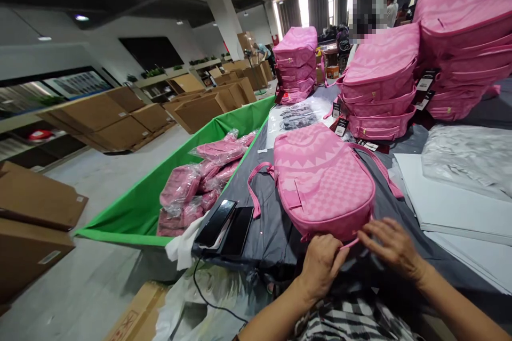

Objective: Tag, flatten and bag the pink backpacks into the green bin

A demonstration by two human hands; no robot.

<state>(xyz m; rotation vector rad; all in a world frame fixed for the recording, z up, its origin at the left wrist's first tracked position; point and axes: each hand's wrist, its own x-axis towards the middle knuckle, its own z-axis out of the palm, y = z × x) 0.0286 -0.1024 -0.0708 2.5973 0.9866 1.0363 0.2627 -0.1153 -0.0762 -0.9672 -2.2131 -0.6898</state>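
Note:
A pink backpack (320, 176) with a checked and zigzag pattern lies flat on the dark-covered table, its near end towards me. My left hand (322, 264) is closed at that near edge, around a thin pink strap (350, 244). At the near right corner, my right hand (392, 250) has its fingers stretched and somewhat apart, the fingertips touching the bag by the strap's end. One shoulder strap (256, 192) spreads to the left, another (380, 168) to the right. What lies beneath my left fingers is hidden.
Stacked pink backpacks (380, 80) with tags stand behind, taller ones (468, 42) at right. White sheets (460, 197) and clear plastic bags (472, 157) lie right. Two phones (237, 230) rest at the left edge. A green bin (132, 208) holds plastic-wrapped pink bags (180, 186).

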